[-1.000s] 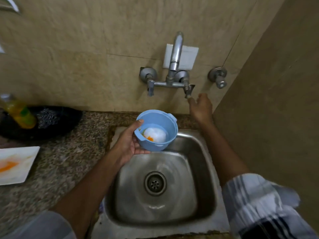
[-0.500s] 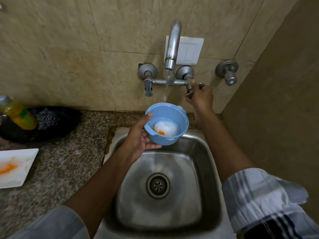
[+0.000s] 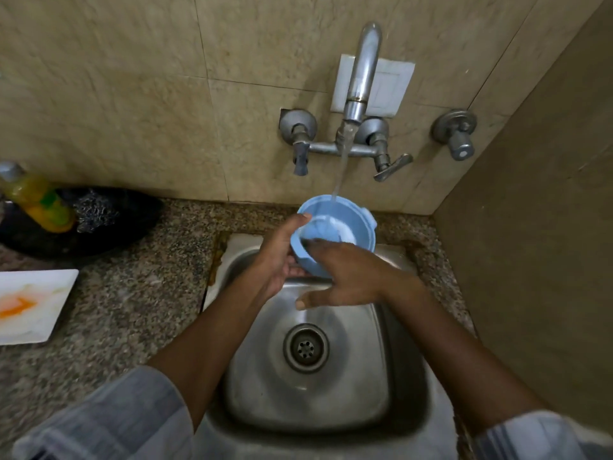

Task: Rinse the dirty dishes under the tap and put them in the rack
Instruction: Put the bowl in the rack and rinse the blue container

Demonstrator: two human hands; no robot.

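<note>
Your left hand [image 3: 278,260] grips a round, pale blue plastic bowl [image 3: 345,224] over the steel sink [image 3: 391,376], under the tap's [image 3: 361,71] thin stream; your right hand's [image 3: 348,277] fingers reach inside, thumb spread. Speckled granite counter [image 3: 132,293], beige tiled wall [image 3: 132,94].
</note>
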